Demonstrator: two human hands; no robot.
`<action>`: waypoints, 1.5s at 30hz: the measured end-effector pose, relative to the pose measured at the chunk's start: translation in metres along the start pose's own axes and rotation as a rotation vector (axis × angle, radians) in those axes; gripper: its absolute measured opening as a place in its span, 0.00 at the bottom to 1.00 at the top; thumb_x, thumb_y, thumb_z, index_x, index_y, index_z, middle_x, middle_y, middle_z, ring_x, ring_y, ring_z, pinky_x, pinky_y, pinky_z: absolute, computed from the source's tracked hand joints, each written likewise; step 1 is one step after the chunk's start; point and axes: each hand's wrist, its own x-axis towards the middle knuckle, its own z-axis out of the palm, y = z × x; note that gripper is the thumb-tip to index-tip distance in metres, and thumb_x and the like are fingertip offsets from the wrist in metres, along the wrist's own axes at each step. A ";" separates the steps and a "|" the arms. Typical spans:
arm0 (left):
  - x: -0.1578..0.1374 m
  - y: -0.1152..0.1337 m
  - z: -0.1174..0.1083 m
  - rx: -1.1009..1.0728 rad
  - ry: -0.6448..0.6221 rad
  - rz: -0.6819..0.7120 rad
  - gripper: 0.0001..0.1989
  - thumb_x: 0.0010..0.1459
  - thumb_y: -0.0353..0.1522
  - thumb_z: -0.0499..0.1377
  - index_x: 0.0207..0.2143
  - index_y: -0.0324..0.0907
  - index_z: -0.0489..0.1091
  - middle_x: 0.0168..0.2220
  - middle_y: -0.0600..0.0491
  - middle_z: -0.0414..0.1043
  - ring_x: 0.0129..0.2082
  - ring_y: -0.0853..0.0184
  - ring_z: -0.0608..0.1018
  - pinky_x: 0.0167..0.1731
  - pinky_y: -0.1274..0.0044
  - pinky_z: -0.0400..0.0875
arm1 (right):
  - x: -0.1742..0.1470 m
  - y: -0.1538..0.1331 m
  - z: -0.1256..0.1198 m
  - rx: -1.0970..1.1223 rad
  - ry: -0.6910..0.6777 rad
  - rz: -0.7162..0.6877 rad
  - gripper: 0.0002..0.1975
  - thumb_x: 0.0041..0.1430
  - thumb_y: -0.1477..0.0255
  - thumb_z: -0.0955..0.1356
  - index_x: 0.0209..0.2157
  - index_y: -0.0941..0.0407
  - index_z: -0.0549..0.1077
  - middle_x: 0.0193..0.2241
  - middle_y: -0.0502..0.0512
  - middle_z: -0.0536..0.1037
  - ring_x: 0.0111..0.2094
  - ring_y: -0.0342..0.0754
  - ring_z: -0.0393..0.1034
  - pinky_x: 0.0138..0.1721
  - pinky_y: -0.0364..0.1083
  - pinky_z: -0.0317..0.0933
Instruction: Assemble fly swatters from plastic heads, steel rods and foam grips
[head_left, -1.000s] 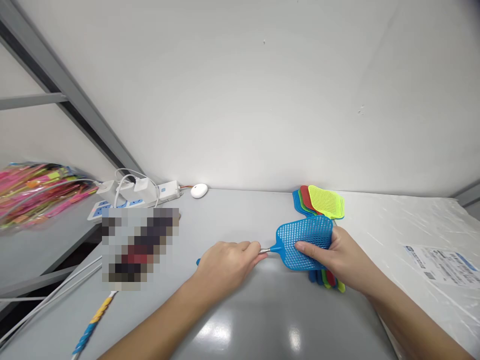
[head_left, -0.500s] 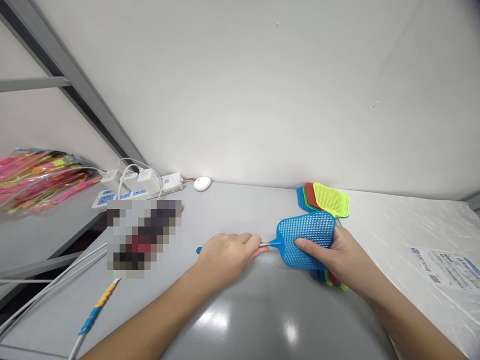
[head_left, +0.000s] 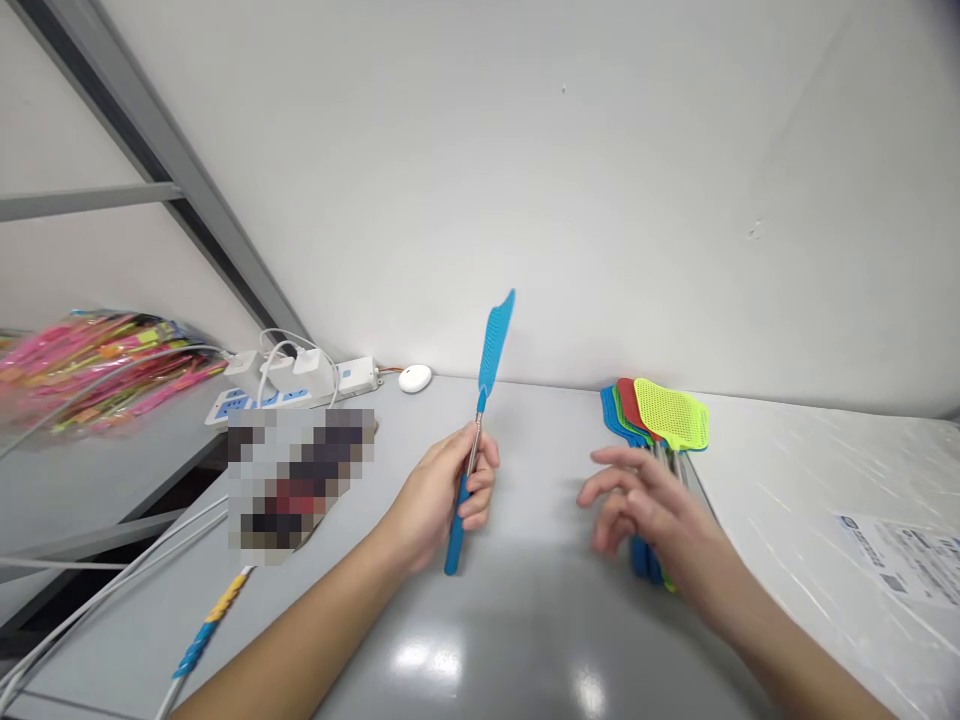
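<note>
My left hand (head_left: 450, 490) is wrapped round the metal shaft and blue handle of a blue fly swatter (head_left: 493, 350). The swatter stands nearly upright above the table, its mesh head turned almost edge-on. To the right, my right hand (head_left: 637, 500) holds nothing, fingers curved and apart, slightly blurred. Beyond and partly under that hand lies a pile of fly swatters (head_left: 671, 413), yellow-green on top, with red, green and blue heads fanned out to the left. My right hand hides part of their shafts and handles.
A grey table (head_left: 525, 620) meets the wall. At left are a power strip (head_left: 262, 400) with chargers, a white round case (head_left: 415, 378), a pixelated object (head_left: 300, 490), cables and a bag of colourful items (head_left: 105, 370). Plastic-wrapped material with a label (head_left: 900, 560) lies at right.
The blue swatter has swung from lying sideways to nearly upright in my left hand. My right hand has let go of its mesh head and opened.
</note>
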 end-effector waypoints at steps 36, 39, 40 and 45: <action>0.026 -0.036 0.010 -0.370 0.260 0.232 0.24 0.62 0.51 0.49 0.39 0.39 0.69 0.33 0.51 0.68 0.29 0.69 0.70 0.31 0.76 0.67 | 0.006 0.052 0.046 0.134 -0.205 0.226 0.18 0.58 0.53 0.65 0.31 0.56 0.66 0.10 0.38 0.55 0.13 0.38 0.43 0.16 0.40 0.60; 0.027 -0.037 0.010 -0.345 0.282 0.228 0.20 0.62 0.48 0.53 0.37 0.40 0.68 0.33 0.53 0.67 0.29 0.70 0.69 0.30 0.78 0.67 | 0.007 0.053 0.045 0.159 -0.206 0.235 0.19 0.57 0.53 0.65 0.31 0.56 0.66 0.10 0.37 0.55 0.12 0.37 0.42 0.13 0.40 0.59; 0.027 -0.037 0.010 -0.323 0.261 0.234 0.19 0.62 0.47 0.53 0.36 0.40 0.68 0.32 0.53 0.66 0.30 0.70 0.68 0.30 0.78 0.67 | 0.007 0.052 0.045 0.175 -0.214 0.240 0.18 0.58 0.54 0.65 0.31 0.56 0.66 0.09 0.37 0.56 0.11 0.37 0.42 0.13 0.40 0.58; 0.025 -0.036 0.007 -0.256 0.184 0.228 0.20 0.62 0.48 0.52 0.32 0.41 0.68 0.29 0.54 0.64 0.29 0.70 0.66 0.30 0.79 0.66 | 0.006 0.049 0.040 0.268 -0.246 0.274 0.15 0.61 0.58 0.63 0.31 0.57 0.68 0.09 0.38 0.57 0.10 0.37 0.41 0.12 0.39 0.58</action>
